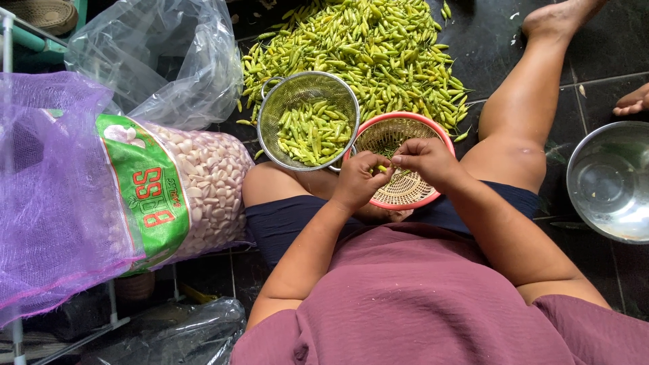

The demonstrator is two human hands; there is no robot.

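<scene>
Nearest, a maroon shirt (pixel 433 304) filling the bottom of the view, dark shorts (pixel 284 226) above it, both forearms reaching out over the lap. Left hand (pixel 357 181) and right hand (pixel 424 161) meeting above a pink basket (pixel 433 196), fingertips of both pinched together on one small green chili (pixel 384 168) held between them. Left thumb and forefinger closed on one end, right fingertips closed on the other, a thin green stem trailing down from the right. Basket resting on the lap, tan woven floor showing, a few stems inside.

Just beyond and touching the basket's left rim, a metal colander (pixel 270 122) with a heap of green chilies lying in it, tilted slightly against the knee. Left of that, a mesh sack of peeled garlic (pixel 209 182), white cloves showing through, a green label band across it, purple netting (pixel 54 203) bunched over its near end. Under the sack, a crumpled clear bag on the dark tile floor (pixel 487 40).

Off to the right, a steel bowl (pixel 581 162) at the frame edge, wet and shiny inside, a few specks on the bottom. Bare right leg stretched out between basket and bowl, foot at the top. Another bare foot (pixel 632 101) poking in at the right edge.

Farthest, a chili pile (pixel 365 47) spread wide across the floor, yellow-green, reaching the colander's far rim. Top left, a big clear plastic bag (pixel 169 61), puffed up and open.
</scene>
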